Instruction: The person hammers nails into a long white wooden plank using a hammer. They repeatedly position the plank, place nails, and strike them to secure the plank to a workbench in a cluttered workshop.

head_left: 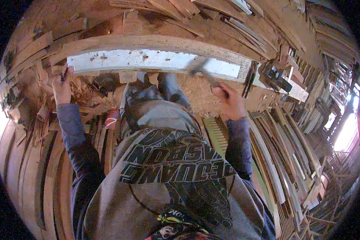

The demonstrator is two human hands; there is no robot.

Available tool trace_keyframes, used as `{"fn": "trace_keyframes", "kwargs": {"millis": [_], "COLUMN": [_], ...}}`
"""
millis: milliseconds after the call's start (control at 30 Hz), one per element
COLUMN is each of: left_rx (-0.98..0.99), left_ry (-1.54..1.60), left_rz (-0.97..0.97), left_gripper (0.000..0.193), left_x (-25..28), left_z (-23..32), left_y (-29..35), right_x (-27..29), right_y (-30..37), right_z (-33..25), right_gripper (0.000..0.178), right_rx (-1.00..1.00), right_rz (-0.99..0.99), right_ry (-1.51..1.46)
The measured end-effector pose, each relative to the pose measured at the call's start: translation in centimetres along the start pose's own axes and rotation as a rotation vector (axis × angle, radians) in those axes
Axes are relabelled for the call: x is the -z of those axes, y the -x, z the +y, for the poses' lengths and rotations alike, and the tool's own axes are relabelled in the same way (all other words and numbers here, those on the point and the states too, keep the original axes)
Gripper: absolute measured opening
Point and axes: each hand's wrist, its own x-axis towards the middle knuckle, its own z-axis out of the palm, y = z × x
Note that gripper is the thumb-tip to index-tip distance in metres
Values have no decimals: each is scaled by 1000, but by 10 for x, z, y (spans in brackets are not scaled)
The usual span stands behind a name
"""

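A long white-faced board (144,61) lies crosswise in front of me on a wooden beam (160,41). Small dark marks, perhaps holes or nails, dot its face. At the board's left end my left hand (63,87) is closed on its edge; part of the fingers is hard to make out. My right hand (231,101) grips a hammer (200,69) by its handle. The hammer's head is smeared by motion and hangs over the near edge of the board, right of its middle. Whether it touches the board, I cannot tell.
A dark machine or tool (278,78) sits at the right end of the bench. Long planks (276,160) are stacked to the right, and more planks (40,172) on the left. Wood scraps (180,10) lie beyond the beam. Sawdust and shavings cover the ground (212,94).
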Motion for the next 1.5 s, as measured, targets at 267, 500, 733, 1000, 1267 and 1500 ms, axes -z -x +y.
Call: {"fn": "trace_keyframes", "kwargs": {"millis": [267,500,733,1000,1267,1500], "left_rx": [-207,-190,-184,-135,-150,-143], "left_ry": [-160,-215,-191,-204,-217,-137], "left_rz": [-19,-49,-21,-50,-72,-68], "left_gripper": [52,49,52,52,52,53], "left_x": [9,11,7,9,10,11], "left_z": [11,17,15,7,3,18], "left_y": [-3,-2,2,-4,-7,-1], "right_x": [47,-40,-7,-53,-94,-102], "right_y": [25,-39,-5,22,15,13], "right_z": [48,-58,-46,-21,-38,-41], "right_gripper": [43,41,41,31,32,37], "right_rx": [-266,195,11,-95,-213,-230], "right_rz": [101,-60,106,415,341,434], "right_ry": [57,188,98,-169,-285,-317]}}
